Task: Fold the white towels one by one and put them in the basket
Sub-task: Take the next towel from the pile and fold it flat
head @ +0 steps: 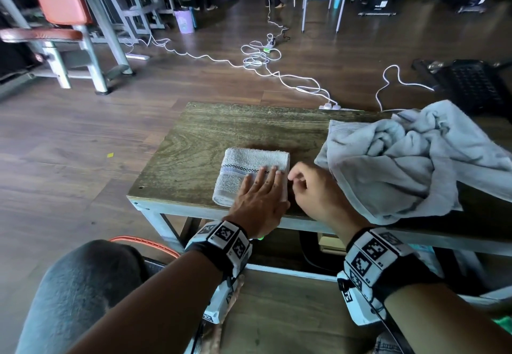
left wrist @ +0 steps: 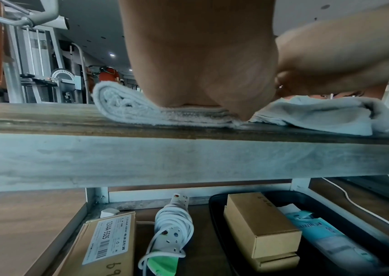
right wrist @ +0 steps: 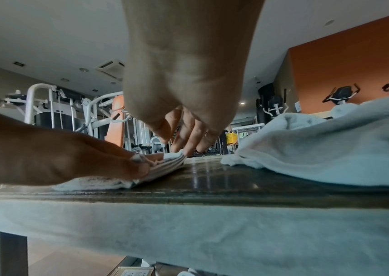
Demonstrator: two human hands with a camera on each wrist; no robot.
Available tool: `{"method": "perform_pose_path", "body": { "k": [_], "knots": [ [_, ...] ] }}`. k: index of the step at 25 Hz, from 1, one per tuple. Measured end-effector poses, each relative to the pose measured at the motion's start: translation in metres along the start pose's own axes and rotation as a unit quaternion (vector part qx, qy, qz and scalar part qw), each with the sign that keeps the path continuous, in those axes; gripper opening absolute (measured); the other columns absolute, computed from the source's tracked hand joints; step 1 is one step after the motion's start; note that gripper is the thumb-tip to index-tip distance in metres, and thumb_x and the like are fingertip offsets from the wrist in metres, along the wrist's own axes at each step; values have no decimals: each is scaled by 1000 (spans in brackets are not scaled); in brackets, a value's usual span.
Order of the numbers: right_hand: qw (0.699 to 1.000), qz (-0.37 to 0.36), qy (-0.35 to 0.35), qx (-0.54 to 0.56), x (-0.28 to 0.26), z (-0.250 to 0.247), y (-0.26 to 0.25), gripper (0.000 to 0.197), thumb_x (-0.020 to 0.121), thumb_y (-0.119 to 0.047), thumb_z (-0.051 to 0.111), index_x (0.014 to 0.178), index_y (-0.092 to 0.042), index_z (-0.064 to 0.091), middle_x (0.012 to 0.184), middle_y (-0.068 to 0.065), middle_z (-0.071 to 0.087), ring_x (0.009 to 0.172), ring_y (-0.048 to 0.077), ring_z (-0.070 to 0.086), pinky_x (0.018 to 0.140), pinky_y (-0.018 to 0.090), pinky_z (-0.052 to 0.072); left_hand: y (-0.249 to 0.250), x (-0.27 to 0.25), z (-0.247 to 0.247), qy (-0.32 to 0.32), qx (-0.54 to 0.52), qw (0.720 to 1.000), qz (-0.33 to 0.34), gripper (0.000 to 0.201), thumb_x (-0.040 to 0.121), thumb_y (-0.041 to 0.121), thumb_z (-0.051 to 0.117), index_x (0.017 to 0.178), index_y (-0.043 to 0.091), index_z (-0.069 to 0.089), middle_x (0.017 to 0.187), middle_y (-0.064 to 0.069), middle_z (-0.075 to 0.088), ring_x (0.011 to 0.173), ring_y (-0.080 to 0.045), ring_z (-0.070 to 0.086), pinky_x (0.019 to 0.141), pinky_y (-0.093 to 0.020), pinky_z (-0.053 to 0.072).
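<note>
A folded white towel [head: 246, 168] with a dark stitched stripe lies on the wooden table [head: 221, 126], near its front edge. My left hand [head: 260, 187] lies flat on the towel's right half, fingers straight, pressing it down; the left wrist view shows the palm [left wrist: 200, 74] on the towel [left wrist: 122, 110]. My right hand [head: 310, 187] is just right of the towel, fingers loosely bent. In the right wrist view its fingertips [right wrist: 186, 149] touch the towel's [right wrist: 165, 164] far right corner, thumb apart. A heap of unfolded white towels [head: 415, 159] covers the table's right side.
A black perforated basket [head: 471, 82] stands on the floor beyond the table at right. White cables and a power strip [head: 329, 107] run behind the table. Under the table are cardboard boxes [left wrist: 259, 227], a coiled extension lead [left wrist: 172, 227] and a black tray [left wrist: 217, 201]. A gym bench [head: 61, 32] stands far left.
</note>
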State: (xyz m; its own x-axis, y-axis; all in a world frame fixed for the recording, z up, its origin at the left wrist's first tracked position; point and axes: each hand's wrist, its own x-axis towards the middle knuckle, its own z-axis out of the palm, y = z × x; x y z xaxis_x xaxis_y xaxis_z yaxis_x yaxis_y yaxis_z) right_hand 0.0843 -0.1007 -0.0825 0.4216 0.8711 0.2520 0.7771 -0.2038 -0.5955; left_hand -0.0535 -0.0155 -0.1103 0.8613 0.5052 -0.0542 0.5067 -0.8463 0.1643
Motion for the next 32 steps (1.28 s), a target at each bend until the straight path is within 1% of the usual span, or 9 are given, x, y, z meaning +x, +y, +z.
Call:
{"method": "perform_pose_path", "body": {
  "k": [2, 4, 6, 8, 12, 14, 17, 24, 32],
  "knots": [
    [997, 7, -3, 72, 14, 9, -15, 11, 96, -18, 55, 103, -16, 63, 99, -1, 69, 92, 13, 64, 73, 19, 47, 4, 4, -18, -29, -86, 996, 4, 65, 97, 43, 37, 153, 11, 25, 161, -4, 25, 151, -26, 15, 122, -41, 14],
    [989, 51, 21, 135, 31, 19, -30, 18, 99, -24, 54, 110, -12, 60, 107, 3, 68, 97, 14, 62, 70, 13, 40, -6, 10, -42, 3, -304, 953, -12, 37, 92, 31, 47, 118, 10, 64, 114, 2, 67, 114, -27, 58, 93, -22, 43],
    [988, 58, 72, 125, 46, 29, -39, 24, 101, -26, 52, 115, -9, 58, 111, 9, 65, 98, 22, 62, 72, 20, 39, -31, 20, -53, 144, -386, 907, -93, 32, 87, 25, 48, 107, 17, 71, 93, 4, 74, 90, -22, 67, 75, -20, 48],
    [994, 14, 79, 70, 55, 38, -49, 28, 100, -26, 52, 121, -7, 56, 117, 13, 62, 103, 28, 61, 79, 27, 41, -54, 28, -51, 254, -323, 902, -132, 35, 85, 16, 47, 111, 18, 71, 101, -4, 75, 91, -23, 70, 77, -28, 54],
    [997, -4, -35, 75, 75, 62, -54, 44, 104, -29, 44, 140, -3, 48, 143, 17, 50, 134, 31, 44, 109, 33, 31, -73, 46, -23, 228, -184, 952, -93, 32, 88, 21, 54, 117, 11, 63, 117, -9, 67, 109, -30, 63, 88, -36, 51],
    [995, 24, -101, 10, 73, 78, -43, 58, 106, -41, 25, 151, -7, 36, 158, 12, 36, 148, 27, 29, 121, 38, 20, -76, 45, -1, 109, -92, 986, -80, 68, 87, 44, 51, 147, 18, 35, 152, 1, 40, 146, -26, 30, 116, -39, 32],
    [985, -13, -97, -145, 61, 91, -22, 87, 90, -57, -8, 156, -14, 30, 164, 4, 26, 153, 19, 16, 124, 39, 9, -83, 43, 11, 62, -49, 994, -76, 87, 81, 63, 26, 157, 23, 11, 165, 6, 7, 152, -16, -4, 124, -39, 10],
    [979, -4, -122, -162, 56, 85, -20, 75, 96, -54, -4, 159, -19, 16, 168, -1, 11, 155, 14, 2, 125, 40, 2, -73, 35, -4, 34, -109, 985, -126, 54, 102, 44, 15, 155, 39, 4, 163, 17, -6, 150, -8, -12, 123, -43, 2],
    [980, 63, -117, -148, 48, 83, -13, 61, 105, -45, 13, 160, -23, 2, 168, -6, -7, 154, 13, -12, 125, 46, -4, -84, 27, -6, 24, -132, 973, -186, 53, 102, 51, 15, 153, 47, 0, 165, 5, -7, 152, -10, -4, 123, -44, 2]
  ]
}}
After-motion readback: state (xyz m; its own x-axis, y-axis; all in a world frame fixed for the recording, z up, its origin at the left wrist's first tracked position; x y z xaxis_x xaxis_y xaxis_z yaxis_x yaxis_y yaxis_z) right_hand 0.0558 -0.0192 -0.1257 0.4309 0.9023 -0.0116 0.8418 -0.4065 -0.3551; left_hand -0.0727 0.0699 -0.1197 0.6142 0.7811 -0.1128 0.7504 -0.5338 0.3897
